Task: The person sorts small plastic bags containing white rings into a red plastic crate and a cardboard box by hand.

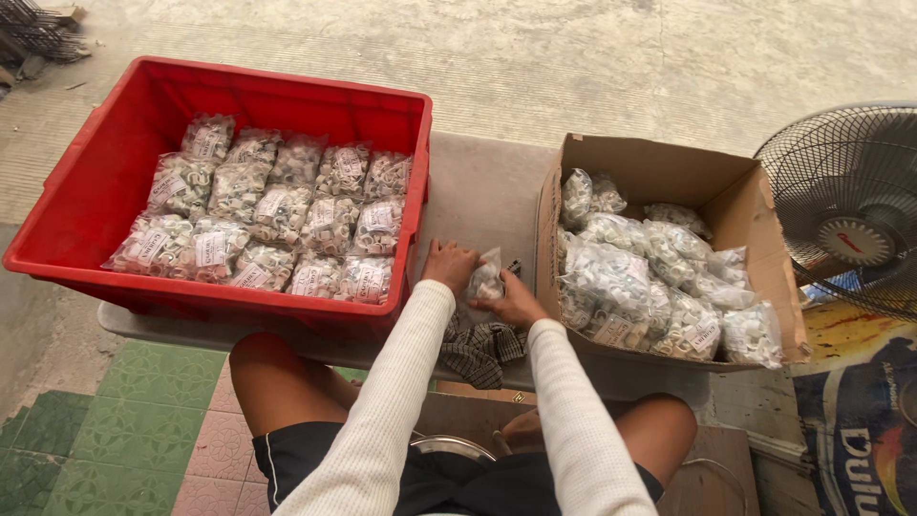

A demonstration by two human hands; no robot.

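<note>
A: Concrete floor behind, grey worktop (482, 191) in front, seated person in white sleeves. Red crate (115, 162) on the left, full of labelled clear bags of small white parts in neat rows. Cardboard box (740, 205) on the right with more of those bags piled loose.

B: Hands?

A: Both together on one small clear bag (485, 281), held just above the worktop between crate and box. Left hand (449, 264) closed on its left side, right hand (516, 304) gripping from below and right.

B: Anything else?

A: Checked cloth (482, 352) at the worktop edge under the wrists, standing fan (845, 205) far right.

B: Risks?

A: My guess: the bag looks thin, a hard squeeze could split it and scatter parts. Also a sleeve could drag the cloth off the edge.
</note>
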